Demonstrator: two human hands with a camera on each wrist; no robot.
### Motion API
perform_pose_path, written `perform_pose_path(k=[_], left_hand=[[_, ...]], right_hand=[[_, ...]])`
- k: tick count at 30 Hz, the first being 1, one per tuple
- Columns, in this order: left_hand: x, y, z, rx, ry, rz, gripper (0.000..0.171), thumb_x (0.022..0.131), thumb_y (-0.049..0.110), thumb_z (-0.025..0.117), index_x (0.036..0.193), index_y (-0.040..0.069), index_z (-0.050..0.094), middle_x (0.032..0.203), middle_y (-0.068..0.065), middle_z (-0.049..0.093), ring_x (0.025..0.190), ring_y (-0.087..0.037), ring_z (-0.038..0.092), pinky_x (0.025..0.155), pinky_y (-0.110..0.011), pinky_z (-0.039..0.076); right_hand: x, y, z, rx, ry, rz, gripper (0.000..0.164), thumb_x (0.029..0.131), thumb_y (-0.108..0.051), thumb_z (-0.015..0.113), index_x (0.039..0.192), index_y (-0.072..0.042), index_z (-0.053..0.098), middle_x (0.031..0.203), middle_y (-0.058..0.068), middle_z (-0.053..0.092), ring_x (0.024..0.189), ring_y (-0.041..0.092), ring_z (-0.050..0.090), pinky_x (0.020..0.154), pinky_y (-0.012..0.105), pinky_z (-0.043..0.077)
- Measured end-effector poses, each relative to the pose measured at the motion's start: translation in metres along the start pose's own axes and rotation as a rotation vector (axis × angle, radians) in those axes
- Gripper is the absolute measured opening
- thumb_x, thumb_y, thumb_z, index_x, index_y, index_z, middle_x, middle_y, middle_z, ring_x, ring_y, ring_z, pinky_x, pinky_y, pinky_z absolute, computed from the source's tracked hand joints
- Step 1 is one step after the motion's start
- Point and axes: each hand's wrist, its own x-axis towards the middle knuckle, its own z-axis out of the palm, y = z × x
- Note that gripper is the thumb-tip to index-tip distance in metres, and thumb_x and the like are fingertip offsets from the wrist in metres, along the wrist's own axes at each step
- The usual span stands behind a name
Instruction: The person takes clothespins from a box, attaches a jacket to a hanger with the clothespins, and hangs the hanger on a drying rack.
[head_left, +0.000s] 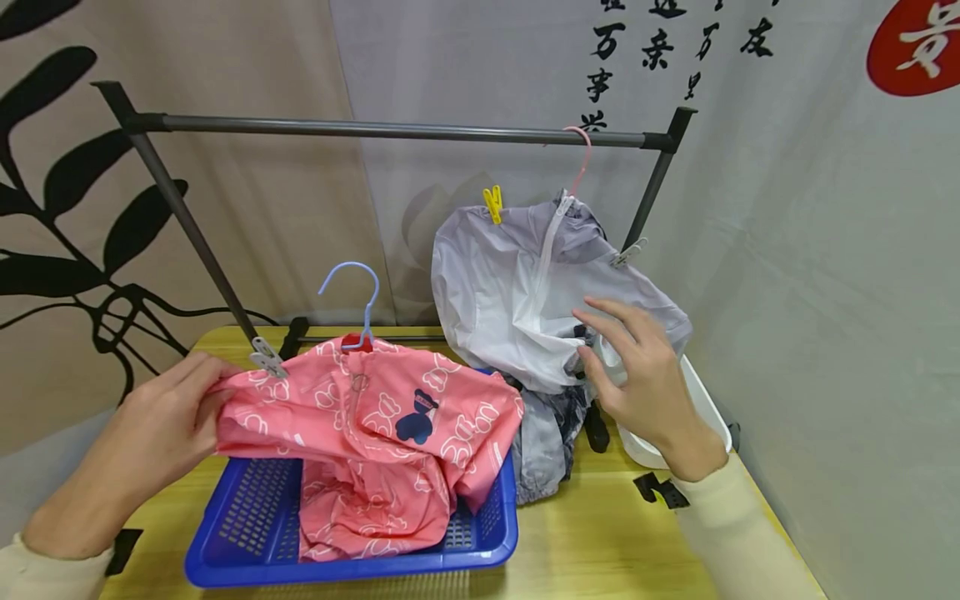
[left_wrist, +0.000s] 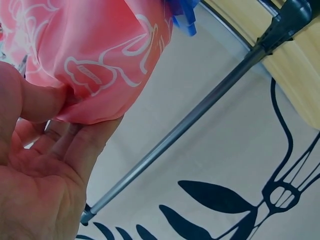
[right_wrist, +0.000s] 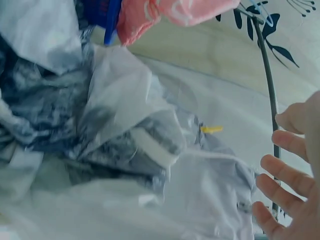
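A pink jacket with white bear outlines (head_left: 405, 417) lies over a blue plastic basket (head_left: 352, 575), a blue hanger (head_left: 369, 308) sticking up from its collar. Its left sleeve end is pinched between thumb and fingers of my left hand (head_left: 161, 417), as the left wrist view also shows. A grey clothespin (head_left: 267, 357) sits on that shoulder. My right hand (head_left: 637, 375) is held in the air with fingers spread, in front of a white and grey jacket (head_left: 502, 283) that hangs from a pink hanger (head_left: 581, 158). In the right wrist view its fingers (right_wrist: 287, 175) hold nothing.
A dark metal rack (head_left: 390, 130) spans the back of the wooden table (head_left: 600, 533). A yellow clothespin (head_left: 492, 204) and a grey clothespin (head_left: 630, 252) are on the hanging jacket. Behind it at right stands a white bin (head_left: 705, 408). A printed curtain closes off the back.
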Motion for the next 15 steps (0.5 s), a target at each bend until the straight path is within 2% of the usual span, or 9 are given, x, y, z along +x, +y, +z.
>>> perform_pose_path(k=[5,7,13,15], left_hand=[[-0.002,0.001,0.000,0.001,-0.005,-0.006,0.045,0.080,-0.011,0.098,0.117,0.001,0.075,0.107,-0.018,0.076,0.078,-0.028,0.072,0.070,-0.057,0.070],[-0.003,0.001,0.001,-0.001,-0.013,-0.016,0.046,0.080,-0.011,0.098,0.118,0.000,0.075,0.108,-0.019,0.076,0.079,-0.029,0.072,0.071,-0.058,0.070],[-0.004,0.002,0.001,0.000,-0.019,-0.023,0.047,0.080,-0.010,0.099,0.120,0.000,0.075,0.109,-0.018,0.076,0.081,-0.029,0.073,0.072,-0.057,0.070],[-0.004,0.002,0.001,0.000,-0.016,-0.021,0.048,0.080,-0.010,0.099,0.120,0.001,0.075,0.109,-0.018,0.076,0.081,-0.029,0.073,0.071,-0.057,0.070]], right_hand=[[-0.004,0.009,-0.008,-0.006,0.030,0.011,0.044,0.106,-0.013,0.074,0.150,-0.008,0.077,0.153,0.022,0.075,0.139,0.048,0.071,0.131,0.034,0.045],[-0.005,0.013,-0.011,-0.008,0.044,0.013,0.044,0.106,-0.012,0.073,0.149,-0.007,0.078,0.152,0.023,0.075,0.138,0.049,0.071,0.130,0.031,0.045],[-0.008,0.025,-0.018,-0.025,0.082,0.040,0.042,0.107,-0.014,0.071,0.148,-0.006,0.079,0.151,0.024,0.076,0.135,0.054,0.069,0.115,0.057,0.048],[-0.009,0.029,-0.020,-0.031,0.092,0.054,0.042,0.107,-0.014,0.071,0.147,-0.006,0.079,0.151,0.024,0.076,0.135,0.055,0.068,0.114,0.058,0.048]])
